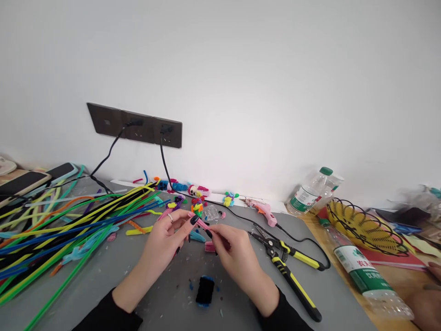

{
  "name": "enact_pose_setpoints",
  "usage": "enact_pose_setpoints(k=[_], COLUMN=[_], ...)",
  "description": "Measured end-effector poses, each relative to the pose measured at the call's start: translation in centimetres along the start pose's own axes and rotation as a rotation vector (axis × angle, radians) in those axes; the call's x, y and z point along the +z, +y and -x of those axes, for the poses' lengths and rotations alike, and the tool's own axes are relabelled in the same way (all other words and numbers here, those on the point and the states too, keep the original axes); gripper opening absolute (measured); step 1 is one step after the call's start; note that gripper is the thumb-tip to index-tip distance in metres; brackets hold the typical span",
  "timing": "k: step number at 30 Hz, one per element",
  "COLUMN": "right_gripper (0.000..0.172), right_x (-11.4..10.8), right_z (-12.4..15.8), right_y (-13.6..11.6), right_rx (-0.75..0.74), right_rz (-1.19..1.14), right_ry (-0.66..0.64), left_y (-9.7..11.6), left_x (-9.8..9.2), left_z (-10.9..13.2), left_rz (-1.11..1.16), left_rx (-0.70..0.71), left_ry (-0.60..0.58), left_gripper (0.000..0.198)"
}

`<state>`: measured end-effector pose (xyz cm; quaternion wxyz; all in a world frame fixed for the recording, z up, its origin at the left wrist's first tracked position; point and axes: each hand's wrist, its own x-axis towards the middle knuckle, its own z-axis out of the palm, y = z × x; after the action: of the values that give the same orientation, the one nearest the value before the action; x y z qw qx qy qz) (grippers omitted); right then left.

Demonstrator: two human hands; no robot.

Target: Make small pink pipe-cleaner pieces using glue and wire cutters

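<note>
Between both hands, above the grey mat (161,303), is a short pink pipe cleaner piece (202,224). My left hand (168,239), with a ring on one finger, pinches its left end. The thumb and fingers of my right hand (236,253) close on its right end. Another pink piece (209,247) lies just under my right fingertips. A small black fuzzy block with blue edges (205,290) rests on the mat below the hands. Beyond my fingers stand small colourful pipe cleaner figures (197,206).
Long pipe cleaners (86,225) are heaped at left. Yellow-black pliers (289,271) and a pink glue gun (262,209) with its cord lie at right. Plastic bottles (365,271), a yellow basket (365,230) and another person's hand (427,303) are farther right. A wall with sockets (138,126) rises behind.
</note>
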<state>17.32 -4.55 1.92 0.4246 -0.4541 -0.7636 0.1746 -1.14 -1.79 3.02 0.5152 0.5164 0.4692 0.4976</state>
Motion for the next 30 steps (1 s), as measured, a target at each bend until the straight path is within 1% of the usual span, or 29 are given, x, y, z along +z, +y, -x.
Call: enact_pose_setpoints(k=[4, 7, 9, 12, 15, 17, 19, 22, 24, 25, 28, 30], right_gripper=[0.029, 0.029, 0.029, 0.030, 0.039, 0.050, 0.059, 0.064, 0.064, 0.064, 0.065, 0.065], right_x=[0.0, -0.1, 0.0, 0.0, 0.1, 0.1, 0.2, 0.5, 0.8, 0.9, 0.9, 0.9], right_z=[0.1, 0.1, 0.0, -0.2, -0.4, -0.6, -0.8, -0.9, -0.9, -0.9, -0.7, -0.7], right_y=[0.0, -0.3, -0.6, -1.0, -1.2, -1.3, -1.5, -1.7, -1.8, -1.8, -1.6, -1.4], right_rx=[-0.001, 0.048, 0.127, 0.297, 0.418, 0.453, 0.464, 0.466, 0.469, 0.472, 0.482, 0.486], right_rz=[0.026, -0.022, -0.106, -0.316, -0.536, -0.645, -0.716, -0.762, -0.755, -0.741, -0.694, -0.681], right_ry=[-0.021, -0.051, -0.094, -0.163, -0.234, -0.284, -0.317, -0.333, -0.323, -0.306, -0.227, -0.197], left_y=[-0.1, -0.3, -0.2, 0.1, 0.2, 0.1, -0.1, -0.4, -0.6, -0.7, -0.7, -0.6], left_x=[-0.1, -0.1, -0.1, 0.0, 0.3, 0.5, 0.8, 1.2, 1.4, 1.4, 1.3, 1.2], left_z=[0.0, 0.0, 0.0, 0.1, 0.1, 0.1, 0.2, 0.3, 0.4, 0.4, 0.4, 0.4], left_rz=[0.050, 0.121, 0.183, 0.268, 0.324, 0.356, 0.389, 0.434, 0.449, 0.450, 0.444, 0.439], left_rx=[-0.036, -0.040, -0.040, -0.077, -0.116, -0.098, -0.068, -0.053, -0.062, -0.071, -0.109, -0.132], left_ry=[-0.002, 0.005, 0.003, 0.010, 0.029, 0.072, 0.144, 0.269, 0.308, 0.298, 0.206, 0.159], left_gripper=[0.064, 0.061, 0.058, 0.058, 0.058, 0.057, 0.056, 0.057, 0.057, 0.056, 0.054, 0.055])
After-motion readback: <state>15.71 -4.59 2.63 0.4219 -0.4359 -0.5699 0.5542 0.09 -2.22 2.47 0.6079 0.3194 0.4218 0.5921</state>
